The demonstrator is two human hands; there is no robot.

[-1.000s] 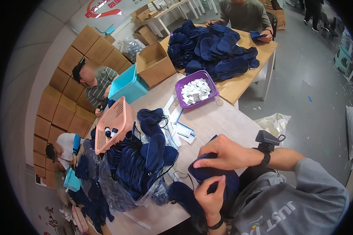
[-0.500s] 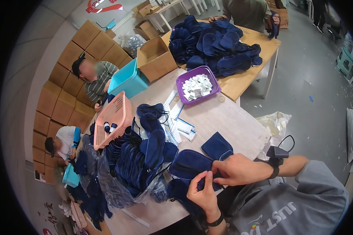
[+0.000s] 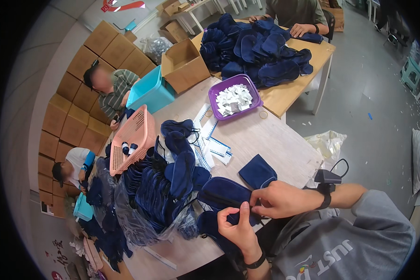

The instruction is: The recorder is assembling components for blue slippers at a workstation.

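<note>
A navy blue sleep mask [image 3: 224, 190] lies at the table's near edge, in front of me. My right hand [image 3: 282, 200] is closed with its fingertips pinching the mask's right end. Just below and to the left, my left hand [image 3: 238, 228] has its thumb raised and fingers curled, pinching at the mask's lower edge. What lies between the fingertips is partly hidden. Beyond my right hand is a flat, square navy pouch [image 3: 257, 171]. More navy masks [image 3: 158, 191] are stacked in clear plastic to the left, with loose ones on top.
White and blue printed strips [image 3: 214, 144] lie mid-table. Behind them stand a purple basin [image 3: 258, 108] of small white packets, a cardboard box [image 3: 186, 70], a turquoise bin [image 3: 149, 95] and a pink basket [image 3: 142, 128]. Three people work around the tables; a mask heap [image 3: 256, 51] covers the far one.
My left hand has shifted slightly left, its thumb and index finger now further apart at the tips. The far person's raised hand has come down onto a navy item on the table.
</note>
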